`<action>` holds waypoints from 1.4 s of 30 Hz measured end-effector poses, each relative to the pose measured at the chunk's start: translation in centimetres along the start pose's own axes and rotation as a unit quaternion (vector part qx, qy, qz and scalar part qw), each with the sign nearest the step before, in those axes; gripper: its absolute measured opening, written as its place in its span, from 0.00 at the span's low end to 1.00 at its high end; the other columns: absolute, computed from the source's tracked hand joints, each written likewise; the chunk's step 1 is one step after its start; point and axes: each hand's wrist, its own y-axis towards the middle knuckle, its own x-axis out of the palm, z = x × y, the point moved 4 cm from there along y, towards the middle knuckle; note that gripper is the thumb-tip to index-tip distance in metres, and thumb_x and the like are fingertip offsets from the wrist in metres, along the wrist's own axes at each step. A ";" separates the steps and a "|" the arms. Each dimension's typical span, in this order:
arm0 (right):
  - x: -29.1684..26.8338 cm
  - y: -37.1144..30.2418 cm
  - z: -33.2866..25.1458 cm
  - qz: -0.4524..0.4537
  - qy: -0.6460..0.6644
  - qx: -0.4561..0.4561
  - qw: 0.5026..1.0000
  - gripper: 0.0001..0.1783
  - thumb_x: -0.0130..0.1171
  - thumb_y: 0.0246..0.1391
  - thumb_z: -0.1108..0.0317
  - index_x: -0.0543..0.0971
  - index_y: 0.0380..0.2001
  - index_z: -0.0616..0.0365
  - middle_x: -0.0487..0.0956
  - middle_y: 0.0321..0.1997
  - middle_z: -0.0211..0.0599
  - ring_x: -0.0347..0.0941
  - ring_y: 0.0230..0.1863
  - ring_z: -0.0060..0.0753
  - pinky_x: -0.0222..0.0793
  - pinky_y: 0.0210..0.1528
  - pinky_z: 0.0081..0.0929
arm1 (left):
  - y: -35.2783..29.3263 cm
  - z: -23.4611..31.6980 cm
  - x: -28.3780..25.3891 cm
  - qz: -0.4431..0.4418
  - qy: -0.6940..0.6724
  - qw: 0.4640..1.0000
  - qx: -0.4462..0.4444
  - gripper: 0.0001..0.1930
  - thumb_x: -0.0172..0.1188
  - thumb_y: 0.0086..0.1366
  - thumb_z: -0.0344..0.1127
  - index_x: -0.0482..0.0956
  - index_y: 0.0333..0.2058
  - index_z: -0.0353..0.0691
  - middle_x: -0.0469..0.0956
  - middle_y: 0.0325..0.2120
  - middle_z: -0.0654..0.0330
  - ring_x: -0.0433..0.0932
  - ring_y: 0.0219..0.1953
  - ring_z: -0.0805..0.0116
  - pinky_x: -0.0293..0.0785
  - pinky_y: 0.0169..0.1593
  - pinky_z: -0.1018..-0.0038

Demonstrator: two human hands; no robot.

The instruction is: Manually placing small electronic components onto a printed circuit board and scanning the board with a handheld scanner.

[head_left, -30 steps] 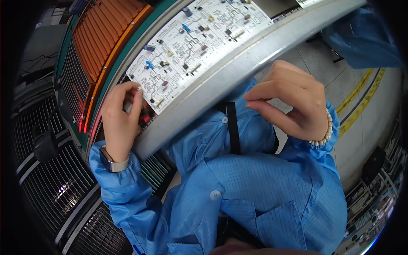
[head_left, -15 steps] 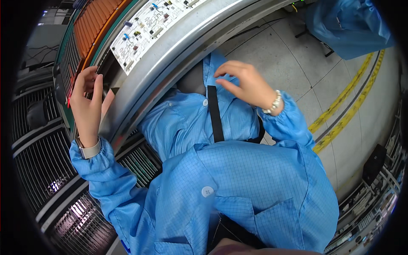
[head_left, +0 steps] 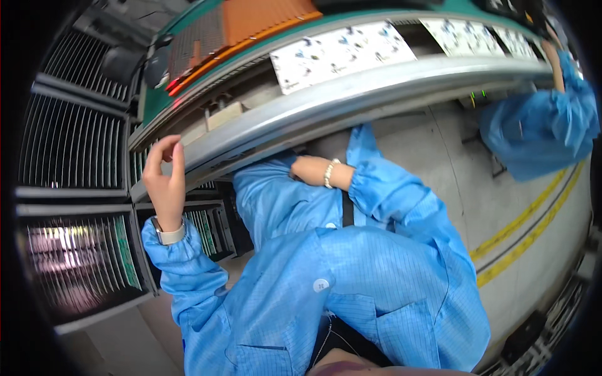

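My left hand (head_left: 164, 182) is raised beside the left end of the grey metal conveyor rail (head_left: 376, 94), fingers loosely curled and apart, with nothing in it; a watch sits on that wrist. My right hand (head_left: 306, 169), with a bead bracelet at the wrist, rests against the chest of my blue coat just under the rail, and its fingers are tucked out of sight. White circuit boards (head_left: 342, 53) with small blue and black parts lie on the conveyor above the rail, out of touch of both hands.
An orange ribbed panel (head_left: 257, 22) lies behind the boards. Dark slotted racks (head_left: 75, 150) stand at my left. A co-worker in a blue coat (head_left: 539, 125) reaches to the conveyor at far right. Yellow lines (head_left: 527, 232) mark the grey floor.
My left hand has come off the board's edge and now hangs lower, beside the rail. My right hand dropped from the rail to my chest. The boards look farther away.
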 end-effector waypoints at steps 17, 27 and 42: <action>-20.3 8.1 -21.7 -0.078 -0.208 -0.275 0.935 0.08 0.54 0.52 0.75 0.78 0.37 0.61 0.73 0.32 0.41 0.77 0.36 0.44 0.76 0.38 0.34 | -19.1 -20.2 -21.1 0.386 0.181 0.865 -0.264 0.09 0.60 0.67 0.31 0.81 0.44 0.35 0.81 0.38 0.58 0.77 0.36 0.66 0.73 0.41 0.72; -19.5 31.0 -17.4 0.119 -0.406 -0.303 0.854 0.07 0.56 0.51 0.72 0.77 0.34 0.61 0.75 0.36 0.43 0.76 0.40 0.46 0.74 0.44 0.39 | -22.2 -24.7 -22.9 0.215 0.492 0.805 -0.251 0.17 0.64 0.61 0.31 0.79 0.49 0.39 0.79 0.46 0.52 0.74 0.50 0.48 0.68 0.56 0.57; -19.3 26.4 -16.4 0.044 -0.460 -0.203 0.863 0.16 0.59 0.51 0.67 0.77 0.44 0.60 0.79 0.38 0.42 0.74 0.46 0.45 0.69 0.50 0.41 | -26.6 -25.4 -22.3 0.216 0.511 0.813 -0.177 0.15 0.62 0.61 0.24 0.80 0.48 0.33 0.81 0.44 0.53 0.77 0.46 0.53 0.73 0.52 0.62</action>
